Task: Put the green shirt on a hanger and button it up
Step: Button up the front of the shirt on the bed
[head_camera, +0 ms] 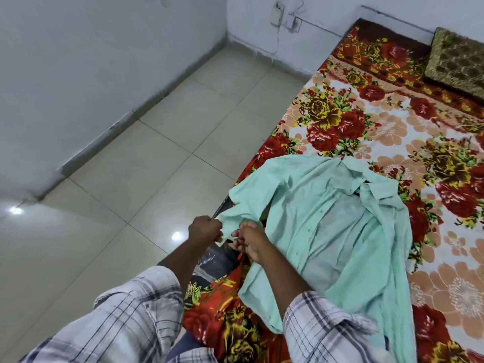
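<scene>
The pale green shirt (337, 221) lies spread open on the floral bedsheet (392, 127), collar toward the far side and front panels apart. One sleeve reaches toward the bed's near left edge. My left hand (205, 229) grips the cuff end of that sleeve. Just to its right, my right hand (248, 238) pinches the same cuff with curled fingers. A dark sliver shows at the collar, perhaps a hanger; no hanger is plainly visible.
The bed's left edge runs diagonally beside a pale tiled floor (131, 166). A brown-gold pillow (458, 58) lies at the bed's far right. White walls meet in the far corner, with a socket and cable (290, 22) on the back wall.
</scene>
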